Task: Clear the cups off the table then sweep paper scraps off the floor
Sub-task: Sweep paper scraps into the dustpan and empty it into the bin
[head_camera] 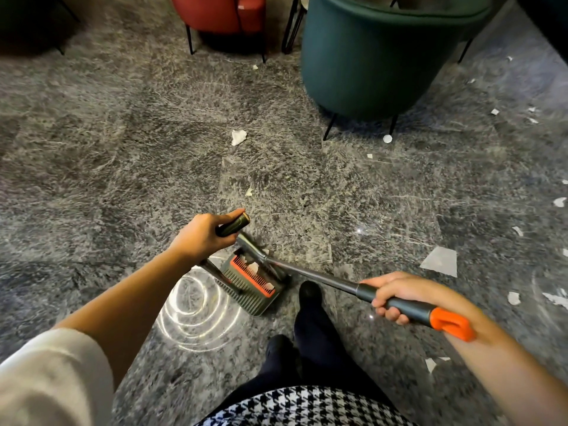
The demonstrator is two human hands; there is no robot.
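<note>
- The left hand (206, 238) is gripping the dark handle of the dustpan (256, 295), fingers curled around it.
- The right hand (399, 295) is clutching the broom (313, 273) by its grey grip, just ahead of the orange end.
- The dustpan is sitting on the grey floor (123, 149) beside a dark shoe (309, 292), holding a few white bits.
- Paper scraps (439, 261) are lying scattered, mostly to the right; a crumpled piece (238, 137) is lying near the green armchair (362, 56).

Grips a dark handle (236, 224) with the left hand (201, 238) at frame centre, thumb along its top, forearm bare, pale sleeve (52, 373) at lower left. Holds a grey pole (322, 277) in the right hand (396, 295) at centre right, fingers wrapped underneath, bare forearm running toward the lower right corner.
</note>
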